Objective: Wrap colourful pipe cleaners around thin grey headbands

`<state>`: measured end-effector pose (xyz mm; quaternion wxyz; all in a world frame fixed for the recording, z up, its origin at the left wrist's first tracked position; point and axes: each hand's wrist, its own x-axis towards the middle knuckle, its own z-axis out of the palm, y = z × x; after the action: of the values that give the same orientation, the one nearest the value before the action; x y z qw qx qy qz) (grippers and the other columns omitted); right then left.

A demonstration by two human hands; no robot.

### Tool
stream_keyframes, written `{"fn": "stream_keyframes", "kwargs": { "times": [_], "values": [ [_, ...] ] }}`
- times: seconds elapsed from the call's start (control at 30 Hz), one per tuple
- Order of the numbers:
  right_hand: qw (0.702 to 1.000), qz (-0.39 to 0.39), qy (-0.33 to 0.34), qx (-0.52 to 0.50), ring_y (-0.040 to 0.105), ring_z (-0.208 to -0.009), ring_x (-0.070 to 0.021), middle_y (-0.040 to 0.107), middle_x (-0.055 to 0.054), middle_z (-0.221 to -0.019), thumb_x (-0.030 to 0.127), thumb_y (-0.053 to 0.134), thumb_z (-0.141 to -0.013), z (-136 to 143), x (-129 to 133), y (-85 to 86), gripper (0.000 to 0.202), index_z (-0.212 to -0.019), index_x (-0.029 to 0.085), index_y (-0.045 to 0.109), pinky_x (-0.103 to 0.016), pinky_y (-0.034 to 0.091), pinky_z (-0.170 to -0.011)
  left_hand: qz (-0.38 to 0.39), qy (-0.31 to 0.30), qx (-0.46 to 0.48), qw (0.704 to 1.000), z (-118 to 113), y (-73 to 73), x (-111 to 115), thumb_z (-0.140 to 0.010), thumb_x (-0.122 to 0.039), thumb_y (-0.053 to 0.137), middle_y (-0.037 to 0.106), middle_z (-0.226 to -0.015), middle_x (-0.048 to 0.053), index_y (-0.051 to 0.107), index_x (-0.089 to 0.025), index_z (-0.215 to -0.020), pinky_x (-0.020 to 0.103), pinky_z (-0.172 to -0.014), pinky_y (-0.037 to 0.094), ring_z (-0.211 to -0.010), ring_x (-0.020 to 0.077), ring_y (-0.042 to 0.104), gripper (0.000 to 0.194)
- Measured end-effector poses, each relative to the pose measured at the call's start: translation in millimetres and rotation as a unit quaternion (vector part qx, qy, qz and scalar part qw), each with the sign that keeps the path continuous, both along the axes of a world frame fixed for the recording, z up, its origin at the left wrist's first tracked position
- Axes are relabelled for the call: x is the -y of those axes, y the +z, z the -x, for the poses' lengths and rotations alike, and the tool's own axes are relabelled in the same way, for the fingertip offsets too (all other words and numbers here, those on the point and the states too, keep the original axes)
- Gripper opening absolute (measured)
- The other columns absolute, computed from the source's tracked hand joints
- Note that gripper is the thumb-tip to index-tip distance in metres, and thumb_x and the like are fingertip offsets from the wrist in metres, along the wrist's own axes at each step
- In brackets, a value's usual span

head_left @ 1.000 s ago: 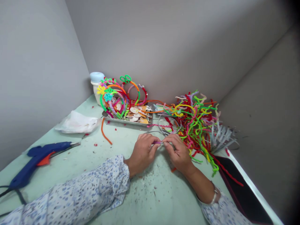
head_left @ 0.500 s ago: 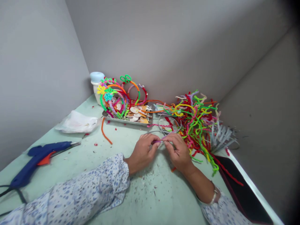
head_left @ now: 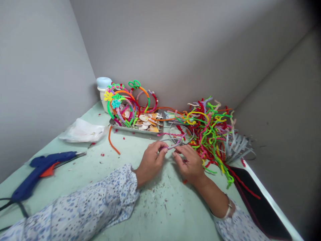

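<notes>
My left hand (head_left: 152, 162) is closed in a pinch on a grey hoop-like band (head_left: 172, 147) and a purple pipe cleaner (head_left: 181, 138). The purple strand shows at the fingertips, and its free end sticks up to the right of them. Just right of the band, my right hand (head_left: 189, 164) has its thumb and forefinger slightly apart, with nothing visible between them. Behind the hands lie more thin grey hoops (head_left: 193, 132).
A metal tray (head_left: 136, 130) holds shells and finished colourful headbands (head_left: 125, 97). Tangled pipe cleaners (head_left: 213, 134) and grey strips (head_left: 237, 147) lie right, by a dark flat panel (head_left: 263, 207). Left are a blue glue gun (head_left: 47, 164), a plastic bag (head_left: 84, 130) and a lidded white container (head_left: 104, 95).
My hands have drawn slightly apart. The right fingers have come off the purple pipe cleaner, whose end now stands up, while the left keeps its pinch.
</notes>
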<state>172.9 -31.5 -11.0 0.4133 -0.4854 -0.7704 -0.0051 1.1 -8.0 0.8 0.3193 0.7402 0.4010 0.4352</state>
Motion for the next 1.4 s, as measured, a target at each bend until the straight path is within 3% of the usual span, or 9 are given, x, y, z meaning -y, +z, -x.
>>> {"fn": "stream_keyframes", "kwargs": {
  "times": [0.33, 0.53, 0.77, 0.9, 1.13, 1.4],
  "values": [
    [0.998, 0.038, 0.002, 0.040, 0.053, -0.081, -0.0217, 0.061, -0.006, -0.083, 0.027, 0.054, -0.088, -0.2, -2.2, -1.4, 0.019, -0.102, 0.020, 0.063, -0.037, 0.042, -0.074, 0.008, 0.004, 0.016, 1.000, -0.6, -1.2, -0.3, -0.091, -0.026, 0.044, 0.062, -0.091, 0.004, 0.056, -0.018, -0.093, 0.028, -0.076, 0.045, -0.087, 0.0176, 0.056, 0.014],
    [1.000, 0.003, -0.006, 0.018, 0.051, -0.076, -0.0196, 0.057, -0.004, -0.075, 0.029, 0.058, -0.085, 0.3, 0.8, 3.4, 0.012, -0.083, 0.022, 0.068, -0.035, 0.039, -0.070, 0.005, 0.013, 0.018, 1.000, -0.8, -0.7, 0.7, -0.090, -0.025, 0.045, 0.062, -0.090, 0.004, 0.056, -0.019, -0.092, 0.029, -0.077, 0.045, -0.088, 0.0179, 0.056, 0.013],
    [1.000, 0.003, 0.010, 0.012, 0.047, -0.069, -0.0178, 0.052, -0.002, -0.066, 0.027, 0.055, -0.086, -0.1, 5.1, 6.1, 0.023, -0.064, 0.021, 0.057, -0.035, 0.037, -0.067, 0.010, 0.018, 0.029, 0.999, -0.4, 0.1, -0.7, -0.091, -0.026, 0.044, 0.061, -0.087, 0.003, 0.056, -0.019, -0.091, 0.028, -0.076, 0.044, -0.084, 0.0166, 0.056, 0.014],
    [1.000, 0.003, 0.023, -0.021, 0.049, -0.068, -0.0179, 0.055, -0.002, -0.065, 0.023, 0.049, -0.088, -1.6, 7.2, 7.1, 0.018, -0.073, 0.021, 0.059, -0.035, 0.038, -0.068, 0.014, 0.014, 0.038, 0.999, -0.2, -0.1, -2.1, -0.091, -0.026, 0.043, 0.059, -0.084, 0.002, 0.055, -0.018, -0.091, 0.028, -0.077, 0.044, -0.082, 0.0159, 0.055, 0.014],
    [0.999, 0.005, 0.021, -0.035, 0.056, -0.086, -0.0215, 0.065, -0.006, -0.089, 0.024, 0.058, -0.084, 1.4, 2.8, 5.9, 0.013, -0.097, 0.022, 0.062, -0.037, 0.042, -0.077, 0.018, -0.011, 0.032, 0.999, 0.2, 0.0, -0.6, -0.091, -0.027, 0.044, 0.061, -0.090, 0.003, 0.055, -0.018, -0.092, 0.028, -0.078, 0.045, -0.087, 0.0171, 0.055, 0.014],
    [0.999, 0.030, 0.019, 0.001, 0.053, -0.072, -0.0176, 0.059, -0.002, -0.071, 0.022, 0.055, -0.086, 3.7, 2.7, 2.6, 0.010, -0.080, 0.019, 0.062, -0.032, 0.038, -0.069, 0.027, -0.020, 0.032, 0.999, -0.2, -1.7, -0.9, -0.090, -0.027, 0.046, 0.062, -0.093, 0.004, 0.057, -0.018, -0.096, 0.030, -0.083, 0.043, -0.090, 0.0176, 0.055, 0.015]
  ]
}}
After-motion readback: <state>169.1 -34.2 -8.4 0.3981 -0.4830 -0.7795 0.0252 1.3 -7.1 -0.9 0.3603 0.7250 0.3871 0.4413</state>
